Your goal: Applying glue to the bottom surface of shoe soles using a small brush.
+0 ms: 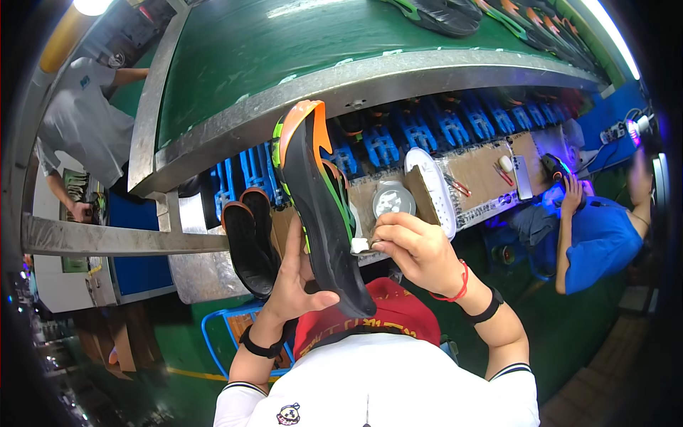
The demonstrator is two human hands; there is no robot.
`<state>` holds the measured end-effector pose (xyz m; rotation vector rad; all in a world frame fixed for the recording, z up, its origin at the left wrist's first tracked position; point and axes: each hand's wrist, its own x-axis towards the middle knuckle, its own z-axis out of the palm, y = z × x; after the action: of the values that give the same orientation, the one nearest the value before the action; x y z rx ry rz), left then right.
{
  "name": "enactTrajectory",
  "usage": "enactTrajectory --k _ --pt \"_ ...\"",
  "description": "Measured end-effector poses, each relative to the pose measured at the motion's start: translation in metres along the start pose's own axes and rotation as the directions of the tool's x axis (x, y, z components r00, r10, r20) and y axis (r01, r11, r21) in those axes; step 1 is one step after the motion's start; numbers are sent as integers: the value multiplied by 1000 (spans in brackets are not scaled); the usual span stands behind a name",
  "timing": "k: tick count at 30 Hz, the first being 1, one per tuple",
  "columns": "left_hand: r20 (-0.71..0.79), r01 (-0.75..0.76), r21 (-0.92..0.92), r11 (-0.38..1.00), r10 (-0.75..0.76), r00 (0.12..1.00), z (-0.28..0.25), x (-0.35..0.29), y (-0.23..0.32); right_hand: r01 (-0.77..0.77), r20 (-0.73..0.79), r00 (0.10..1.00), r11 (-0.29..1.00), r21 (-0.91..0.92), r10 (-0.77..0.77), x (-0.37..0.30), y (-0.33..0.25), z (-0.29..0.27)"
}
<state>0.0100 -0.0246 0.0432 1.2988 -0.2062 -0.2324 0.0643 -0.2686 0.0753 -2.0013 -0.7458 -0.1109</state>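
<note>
My left hand grips a long shoe sole near its lower end, fingers behind it and thumb along the edge. This sole is black, with an orange tip and green side patches, and it stands nearly upright in front of me. Pinched between the fingers of my right hand is a small white wad, close against the sole's right edge; I cannot tell whether it touches. Just beyond my right hand stands a round pale container. Two dark soles rest at the left of the sole I hold.
A green conveyor belt with a metal edge runs across the far side, with more soles on it. Blue racks line its underside. A white tray and red-handled tool lie rightward. Co-workers sit right and stand left.
</note>
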Motion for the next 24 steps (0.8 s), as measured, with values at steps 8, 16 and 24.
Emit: enactTrajectory --k 8,16,24 --pt "5 12 29 999 -12 1000 2 -2 1 45 -19 999 987 -154 -49 2 -7 4" --pt "8 12 61 998 -13 1000 3 -4 -1 87 -3 996 980 -176 -89 2 -7 2" --pt "-27 13 -27 1000 -14 1000 6 -3 1 112 126 987 985 -132 -96 -3 -7 -1"
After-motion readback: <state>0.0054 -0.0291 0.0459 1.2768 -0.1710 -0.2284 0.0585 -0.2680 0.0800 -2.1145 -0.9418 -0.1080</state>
